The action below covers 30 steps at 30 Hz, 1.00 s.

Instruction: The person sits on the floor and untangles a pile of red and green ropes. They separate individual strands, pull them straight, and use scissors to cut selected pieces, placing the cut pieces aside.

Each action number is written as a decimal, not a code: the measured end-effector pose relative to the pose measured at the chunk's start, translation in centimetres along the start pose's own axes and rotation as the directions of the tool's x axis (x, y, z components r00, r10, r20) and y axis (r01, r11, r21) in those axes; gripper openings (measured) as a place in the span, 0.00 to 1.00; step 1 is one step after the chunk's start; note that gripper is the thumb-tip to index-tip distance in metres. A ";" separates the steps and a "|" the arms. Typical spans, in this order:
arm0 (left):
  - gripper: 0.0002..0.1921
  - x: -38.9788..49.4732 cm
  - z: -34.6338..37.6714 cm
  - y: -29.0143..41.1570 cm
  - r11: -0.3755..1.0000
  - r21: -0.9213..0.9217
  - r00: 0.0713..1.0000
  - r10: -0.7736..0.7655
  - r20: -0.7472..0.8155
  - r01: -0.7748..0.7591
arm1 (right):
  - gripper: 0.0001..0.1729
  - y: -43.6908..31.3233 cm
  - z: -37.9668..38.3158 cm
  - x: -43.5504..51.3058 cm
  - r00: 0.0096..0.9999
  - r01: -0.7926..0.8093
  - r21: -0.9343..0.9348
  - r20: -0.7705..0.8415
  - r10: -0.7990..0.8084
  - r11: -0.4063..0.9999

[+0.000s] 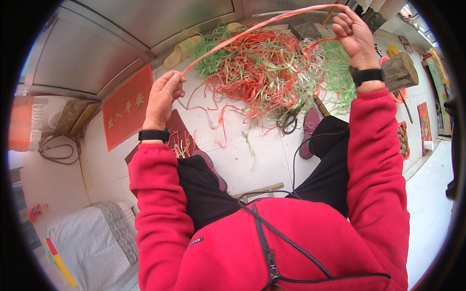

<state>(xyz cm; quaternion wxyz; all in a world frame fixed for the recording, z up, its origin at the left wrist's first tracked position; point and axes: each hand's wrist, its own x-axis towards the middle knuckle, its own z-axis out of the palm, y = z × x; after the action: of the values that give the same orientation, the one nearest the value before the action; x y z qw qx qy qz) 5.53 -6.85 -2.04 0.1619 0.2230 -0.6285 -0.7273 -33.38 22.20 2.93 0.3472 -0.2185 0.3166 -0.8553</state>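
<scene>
Between my two raised hands runs a red plastic strip (262,24), bowed upward and held off the floor. My left hand (166,91) pinches one end between thumb and fingers. Higher up on the right, my right hand (351,34) is closed around the strip, and a loose length trails from it down to the pile. Below the strip lies a tangled heap of red, green and white plastic strips (255,69) on the tiled floor. Black-handled scissors (289,123) rest at the heap's near edge, close to my right shoe.
A red mat with writing (127,105) lies by the metal door (91,43). Wooden block (400,72) stands at right, near a red basket of brown round items (403,140). A dark cord (295,163) crosses my lap. A grey cloth-covered seat (91,236) is at lower left.
</scene>
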 end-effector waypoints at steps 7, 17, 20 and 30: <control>0.09 0.5 -1.5 -0.5 0.999 0.016 0.992 -0.031 -0.124 0.033 | 0.10 -3.2 -3.0 -0.3 0.997 0.026 0.097 0.069 -0.033 0.995; 0.09 0.1 -2.6 -0.5 0.999 -0.011 0.986 -0.039 -0.162 0.038 | 0.08 -3.9 -2.7 -1.0 0.972 0.142 -0.032 -0.186 -0.146 0.989; 0.09 0.1 -2.7 -0.6 0.999 -0.015 0.983 -0.046 -0.176 0.044 | 0.09 -3.8 -2.9 -1.0 0.973 0.129 -0.031 -0.187 -0.133 0.991; 0.09 0.1 -4.0 -0.6 0.999 0.013 0.994 -0.033 -0.103 0.034 | 0.09 -5.8 -4.9 -1.2 0.974 0.184 0.114 -0.153 -0.166 0.976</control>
<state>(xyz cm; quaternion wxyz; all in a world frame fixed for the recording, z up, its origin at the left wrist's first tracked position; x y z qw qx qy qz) 7.57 -10.22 -3.12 0.1800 0.2717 -0.6210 -0.7128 -38.15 28.25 3.30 0.2601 -0.1610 0.2647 -0.9145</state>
